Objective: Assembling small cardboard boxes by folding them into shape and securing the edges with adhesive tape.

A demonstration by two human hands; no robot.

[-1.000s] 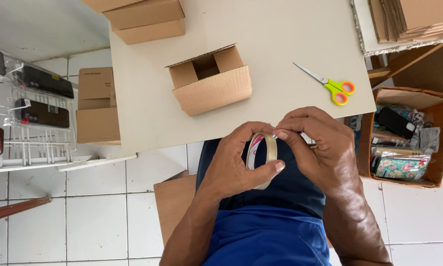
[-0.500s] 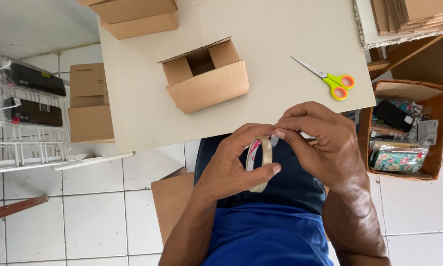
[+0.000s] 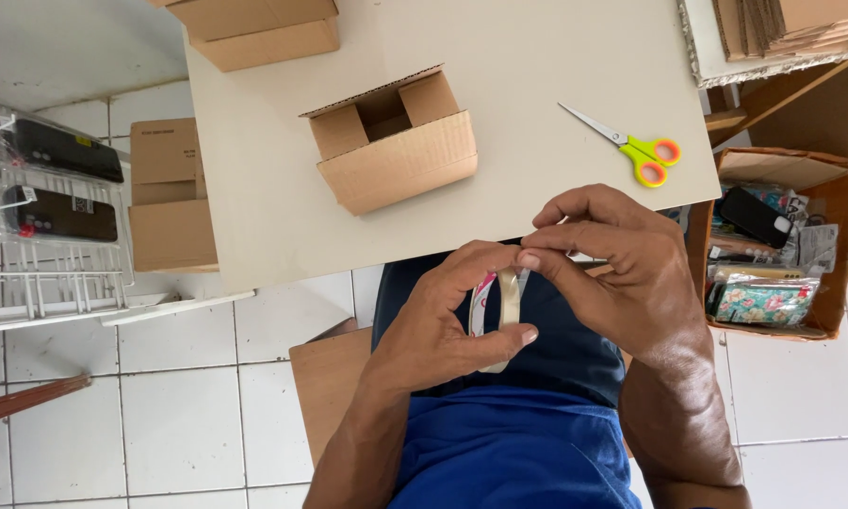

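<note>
white table (image 3: 254,188) over tiled floor | open cardboard box (image 3: 391,141) at 11 | left hand (image 3: 443,325) pinching tape roll (image 3: 504,316) in lap, right hand (image 3: 622,269) fingertips picking its top | looks like finding the tape end, next needs a clean peel

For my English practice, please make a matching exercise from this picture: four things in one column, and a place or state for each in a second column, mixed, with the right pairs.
Things:
1. roll of tape
2. scissors
3. open cardboard box
4. left hand

Places or states:
a. lying on the table, blades shut, to the right
b. gripping the roll from the side
c. held between both hands, below the table edge
d. standing in the middle of the table, flaps up

Pairs: 1-c, 2-a, 3-d, 4-b
</note>
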